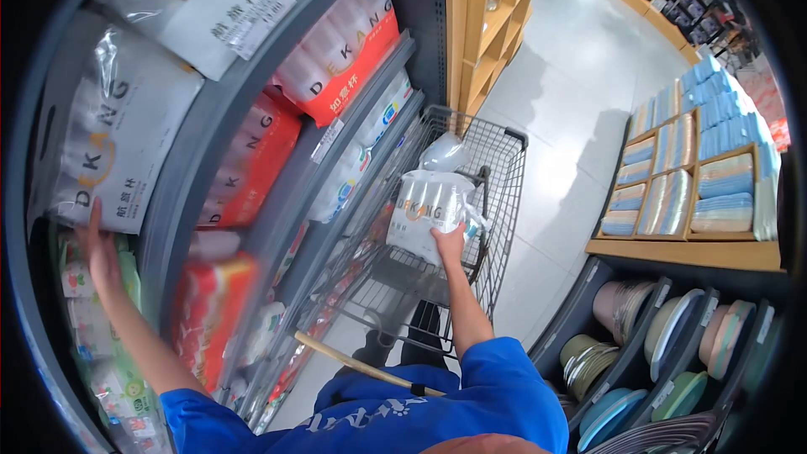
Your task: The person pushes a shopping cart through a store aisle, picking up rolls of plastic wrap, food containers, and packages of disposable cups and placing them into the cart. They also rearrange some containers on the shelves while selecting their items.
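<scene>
My left hand (99,256) reaches to the shelf at the left, its fingertips at the lower edge of a large white DEKANG pack (126,126); the fingers are slightly spread and partly blurred. Over the wire shopping cart (504,227), my right hand (449,240) is closed on the right edge of a smaller white DEKANG pack (412,217). Behind that pack a clear plastic-wrapped item (445,153) lies in the cart. Green and white packs (97,319) stand just below my left hand.
Red and white DEKANG packs (336,50) fill the neighbouring shelves. A wooden shelf unit (483,25) stands beyond the cart. At the right are blue folded packs (725,176) and a rack of bowls (672,324). A wooden stick (353,360) crosses near my body.
</scene>
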The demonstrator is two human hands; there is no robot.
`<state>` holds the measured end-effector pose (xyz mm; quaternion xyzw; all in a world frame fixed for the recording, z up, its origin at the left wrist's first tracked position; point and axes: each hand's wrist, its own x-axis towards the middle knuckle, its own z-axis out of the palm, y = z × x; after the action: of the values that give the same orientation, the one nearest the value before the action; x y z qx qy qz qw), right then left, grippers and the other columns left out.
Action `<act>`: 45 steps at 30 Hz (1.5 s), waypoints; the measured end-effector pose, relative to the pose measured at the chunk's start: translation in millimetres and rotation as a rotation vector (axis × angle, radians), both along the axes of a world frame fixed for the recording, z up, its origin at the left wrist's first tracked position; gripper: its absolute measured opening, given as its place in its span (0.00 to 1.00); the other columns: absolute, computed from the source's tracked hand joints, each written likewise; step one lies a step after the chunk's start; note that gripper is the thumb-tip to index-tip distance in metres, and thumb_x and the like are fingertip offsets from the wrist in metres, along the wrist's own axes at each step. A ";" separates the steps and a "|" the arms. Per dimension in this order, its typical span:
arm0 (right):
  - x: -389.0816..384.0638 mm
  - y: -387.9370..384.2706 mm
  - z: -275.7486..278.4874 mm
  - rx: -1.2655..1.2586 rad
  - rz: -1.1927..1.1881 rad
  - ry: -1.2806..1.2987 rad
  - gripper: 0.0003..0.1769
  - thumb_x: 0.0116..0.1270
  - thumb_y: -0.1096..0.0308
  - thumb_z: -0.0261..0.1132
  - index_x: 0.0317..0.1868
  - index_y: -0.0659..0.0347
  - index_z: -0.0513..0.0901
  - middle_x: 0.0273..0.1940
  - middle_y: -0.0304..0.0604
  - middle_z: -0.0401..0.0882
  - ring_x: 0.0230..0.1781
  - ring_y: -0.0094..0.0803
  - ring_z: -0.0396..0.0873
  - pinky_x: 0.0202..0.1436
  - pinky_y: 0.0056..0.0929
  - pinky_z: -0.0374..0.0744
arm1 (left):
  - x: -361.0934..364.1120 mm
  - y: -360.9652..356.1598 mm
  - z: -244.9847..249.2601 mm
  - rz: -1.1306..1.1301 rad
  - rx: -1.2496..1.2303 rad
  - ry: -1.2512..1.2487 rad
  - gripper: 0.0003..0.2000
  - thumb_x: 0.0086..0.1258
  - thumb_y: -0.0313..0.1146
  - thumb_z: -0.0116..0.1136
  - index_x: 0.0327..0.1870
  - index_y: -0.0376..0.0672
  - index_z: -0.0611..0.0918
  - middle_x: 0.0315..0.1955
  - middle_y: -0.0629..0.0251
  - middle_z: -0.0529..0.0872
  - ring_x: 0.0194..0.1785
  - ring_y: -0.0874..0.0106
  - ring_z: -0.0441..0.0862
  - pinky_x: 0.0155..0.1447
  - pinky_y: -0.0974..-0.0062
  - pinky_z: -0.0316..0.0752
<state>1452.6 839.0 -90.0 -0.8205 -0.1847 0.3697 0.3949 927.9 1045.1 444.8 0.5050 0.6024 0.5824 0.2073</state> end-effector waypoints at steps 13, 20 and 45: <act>3.3 -176.9 311.3 0.844 0.065 0.442 0.49 0.45 0.65 0.81 0.68 0.67 0.68 0.59 0.50 0.79 0.60 0.40 0.80 0.63 0.41 0.79 | 223.8 -192.5 -118.4 -0.903 -0.376 -0.101 0.61 0.51 0.31 0.81 0.80 0.32 0.44 0.77 0.37 0.55 0.81 0.53 0.54 0.82 0.61 0.52; -54.0 -174.1 353.2 0.714 0.094 0.025 0.41 0.51 0.70 0.80 0.65 0.70 0.72 0.60 0.50 0.79 0.63 0.39 0.77 0.67 0.41 0.76 | 154.6 -219.4 -55.7 -0.896 0.097 0.116 0.40 0.47 0.37 0.82 0.64 0.42 0.74 0.50 0.55 0.86 0.52 0.55 0.86 0.62 0.59 0.76; -99.0 -138.1 320.2 0.364 0.478 -0.143 0.26 0.67 0.70 0.70 0.63 0.68 0.77 0.46 0.49 0.86 0.45 0.33 0.85 0.52 0.32 0.82 | 83.4 -79.1 7.4 0.137 0.090 0.431 0.45 0.62 0.51 0.72 0.69 0.29 0.59 0.56 0.25 0.76 0.57 0.34 0.78 0.60 0.49 0.74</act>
<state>1353.6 700.9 230.1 -0.6936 -0.4631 0.3542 0.4231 1011.3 966.0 452.1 0.5844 0.6390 0.5001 0.0109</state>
